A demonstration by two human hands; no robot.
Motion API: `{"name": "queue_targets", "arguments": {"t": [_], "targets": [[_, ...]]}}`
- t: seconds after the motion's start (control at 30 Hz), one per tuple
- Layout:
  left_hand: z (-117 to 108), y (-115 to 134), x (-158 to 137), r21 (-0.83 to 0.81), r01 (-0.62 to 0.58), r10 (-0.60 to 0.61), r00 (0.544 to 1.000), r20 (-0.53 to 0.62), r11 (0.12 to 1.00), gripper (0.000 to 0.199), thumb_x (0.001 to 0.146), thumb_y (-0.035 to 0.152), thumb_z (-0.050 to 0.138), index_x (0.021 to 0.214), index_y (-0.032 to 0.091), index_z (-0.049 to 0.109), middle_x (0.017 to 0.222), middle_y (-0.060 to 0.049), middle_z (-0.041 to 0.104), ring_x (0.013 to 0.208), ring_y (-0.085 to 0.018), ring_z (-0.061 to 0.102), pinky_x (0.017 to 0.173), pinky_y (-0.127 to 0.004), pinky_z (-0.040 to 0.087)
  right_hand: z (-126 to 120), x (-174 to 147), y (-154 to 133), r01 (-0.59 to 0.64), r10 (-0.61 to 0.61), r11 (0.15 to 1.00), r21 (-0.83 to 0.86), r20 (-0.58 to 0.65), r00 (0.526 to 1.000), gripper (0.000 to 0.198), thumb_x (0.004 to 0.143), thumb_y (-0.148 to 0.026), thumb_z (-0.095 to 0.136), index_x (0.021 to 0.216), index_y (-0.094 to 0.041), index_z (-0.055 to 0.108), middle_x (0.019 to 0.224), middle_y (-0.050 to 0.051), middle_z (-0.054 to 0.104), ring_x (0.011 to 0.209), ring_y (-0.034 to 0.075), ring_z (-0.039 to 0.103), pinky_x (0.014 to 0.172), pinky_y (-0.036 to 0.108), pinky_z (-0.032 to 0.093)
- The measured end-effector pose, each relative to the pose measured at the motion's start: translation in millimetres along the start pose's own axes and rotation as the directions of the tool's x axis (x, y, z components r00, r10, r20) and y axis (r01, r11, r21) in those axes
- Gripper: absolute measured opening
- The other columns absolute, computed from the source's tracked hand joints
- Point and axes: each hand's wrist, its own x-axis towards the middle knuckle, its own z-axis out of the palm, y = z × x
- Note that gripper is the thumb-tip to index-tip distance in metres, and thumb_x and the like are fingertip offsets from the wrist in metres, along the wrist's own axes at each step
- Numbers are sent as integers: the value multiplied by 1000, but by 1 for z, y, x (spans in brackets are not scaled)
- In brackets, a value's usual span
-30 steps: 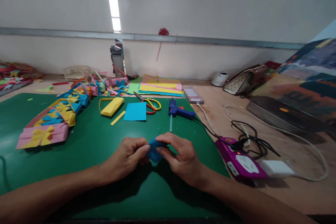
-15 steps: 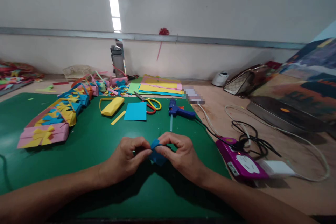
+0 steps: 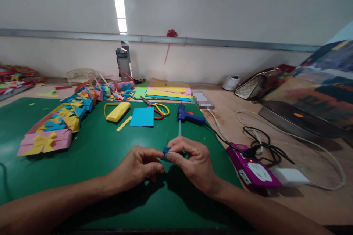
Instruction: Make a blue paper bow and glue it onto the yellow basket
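Between thumb and fingers, my right hand [image 3: 191, 156] pinches a small folded piece of blue paper [image 3: 166, 150] above the green cutting mat [image 3: 104, 205]. My left hand [image 3: 142, 165] is just left of it, its index fingertip at the paper's edge and its thumb apart from the index finger. Most of the blue paper is hidden behind my right fingers. Beyond the hands lie a blue paper square [image 3: 142, 116], a yellow paper strip [image 3: 124, 123], a yellow paper basket with a handle [image 3: 118, 112], scissors [image 3: 158, 109] and a blue glue gun [image 3: 190, 116] with a glue stick in it.
A row of decorated paper baskets [image 3: 46, 141] runs along the left. Stacked coloured sheets [image 3: 165, 90] and a grey bottle [image 3: 123, 65] stand at the back. On the right are a purple power strip [image 3: 253, 169], tangled cables [image 3: 264, 147], a phone [image 3: 204, 100] and a bag [image 3: 256, 84].
My left thumb has come away from the blue paper and dropped lower. The paper has turned in my right fingers, and less of it shows.
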Motion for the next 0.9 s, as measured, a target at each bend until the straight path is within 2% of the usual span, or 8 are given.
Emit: {"name": "queue_targets", "arguments": {"t": [0.1,0.2,0.43,0.63,0.9], "targets": [[1,0,0,17,-17,17,1000,-11,1000,21,68,28,63,81,12,67,58,1,61,46,-8,51,47,-20,38,0,-1,-1,7,-7,1000,-1,-10,1000,16,73,-16,67,58,-18,61,66,1,64,61,13,60,59,24,45],[1,0,0,83,-43,50,995,-82,996,16,70,28,61,68,13,63,53,1,59,47,-9,51,48,-20,38,1,-1,0,8,-8,1000,5,7,1000,16,73,-14,67,58,-18,61,66,0,63,63,13,60,60,24,45],[0,3,-1,237,-111,150,977,-153,965,17,73,28,58,65,13,61,55,0,61,50,-10,50,49,-20,36,1,1,3,-20,20,999,-27,29,999,15,75,-13,64,61,-18,59,65,0,62,64,13,60,61,23,45],[-3,1,-2,432,-229,297,950,-96,872,19,78,26,54,66,13,62,56,0,60,53,-10,48,52,-21,36,1,1,2,-34,35,999,-36,24,999,15,74,-15,63,60,-19,58,64,-1,61,64,14,60,61,25,46],[-5,-2,-1,474,-307,379,923,-64,826,18,79,24,55,67,13,63,58,0,60,53,-10,49,53,-20,36,1,1,-1,-27,27,1000,-14,21,999,16,74,-16,64,59,-19,59,62,-1,61,62,14,60,60,24,46]]}}
